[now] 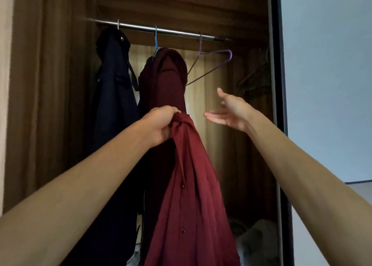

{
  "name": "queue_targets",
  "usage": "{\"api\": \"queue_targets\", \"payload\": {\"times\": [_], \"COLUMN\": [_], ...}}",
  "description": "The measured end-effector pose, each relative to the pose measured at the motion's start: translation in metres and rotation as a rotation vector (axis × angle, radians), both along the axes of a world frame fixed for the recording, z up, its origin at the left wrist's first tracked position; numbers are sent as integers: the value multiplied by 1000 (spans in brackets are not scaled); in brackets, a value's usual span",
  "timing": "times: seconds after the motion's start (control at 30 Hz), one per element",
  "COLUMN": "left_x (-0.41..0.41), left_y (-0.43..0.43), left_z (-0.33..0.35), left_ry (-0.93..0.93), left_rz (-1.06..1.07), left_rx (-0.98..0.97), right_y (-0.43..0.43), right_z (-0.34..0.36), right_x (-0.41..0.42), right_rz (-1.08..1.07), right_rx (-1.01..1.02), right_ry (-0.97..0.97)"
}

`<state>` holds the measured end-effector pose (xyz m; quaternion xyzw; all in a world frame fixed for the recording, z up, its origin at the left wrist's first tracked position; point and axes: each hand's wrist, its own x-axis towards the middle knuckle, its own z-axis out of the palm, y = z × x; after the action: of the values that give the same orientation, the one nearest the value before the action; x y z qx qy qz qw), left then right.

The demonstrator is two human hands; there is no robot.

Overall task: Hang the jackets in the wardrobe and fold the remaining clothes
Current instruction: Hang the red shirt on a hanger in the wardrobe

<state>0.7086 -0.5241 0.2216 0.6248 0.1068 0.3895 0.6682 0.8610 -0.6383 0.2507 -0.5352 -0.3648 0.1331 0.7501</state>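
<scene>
Grips the red garment (pixel 191 185), bunched at its top and draping straight below, in curled left fingers (pixel 171 110). Holds right fingers (pixel 213 117) spread and empty, just below the bare purple hanger (pixel 217 52). Lift that hanger off the rail (pixel 161 30) first, then feed in 1 shoulder at a time, shifting the left grip toward the collar.

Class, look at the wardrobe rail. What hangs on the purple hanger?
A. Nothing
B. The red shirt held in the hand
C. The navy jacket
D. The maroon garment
A: the purple hanger hangs bare on the rail, to the right of the maroon garment on the blue hanger and the navy jacket; the left hand grips the red shirt.
</scene>
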Motion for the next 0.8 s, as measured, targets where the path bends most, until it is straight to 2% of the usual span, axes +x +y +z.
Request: {"api": "queue_targets", "payload": {"times": [0.17,0.33,0.47,0.6,0.8], "left_x": [3,10,16,17,13], "left_y": [19,39,52,63,78], "left_z": [19,25,29,27,25], "left_ry": [-66,-76,-75,-63,-80], "left_rz": [-2,-54,-105,-153,-162], "left_rx": [-7,3,23,34,53], "right_y": [18,38,58,78,111], "right_z": [55,89,108,127,146], "right_x": [24,33,40,43,14], "right_rz": [-213,-256,-331,-490,-336], "right_rx": [101,315,283,154,72], "right_ry": [-101,-140,-222,-364,-303]}}
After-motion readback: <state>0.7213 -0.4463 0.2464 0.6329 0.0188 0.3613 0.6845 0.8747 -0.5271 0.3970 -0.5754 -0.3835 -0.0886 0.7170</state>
